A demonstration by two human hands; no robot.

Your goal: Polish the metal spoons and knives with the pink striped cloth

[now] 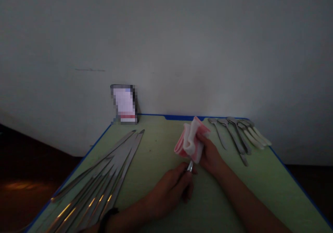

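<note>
Near the middle of the table, my left hand (pixel 173 188) is closed on the handle of a shiny metal piece of cutlery (pixel 190 166). Its other end disappears into a folded pink and white cloth (pixel 191 141), so its kind is hidden. My right hand (pixel 209 153) grips that cloth from the right side, fingers wrapped behind it. To the left lie several long metal knives (pixel 114 170), fanned out with their ends toward the wall. Several spoons (pixel 231 132) rest at the far right, a few of them with white handles (pixel 253 136).
A phone (pixel 125 103) with a lit, blurred screen leans on the wall at the back left. The pale green table (pixel 156 139) has a blue edge and stands against a grey wall (pixel 166 52). A dark band circles my left wrist.
</note>
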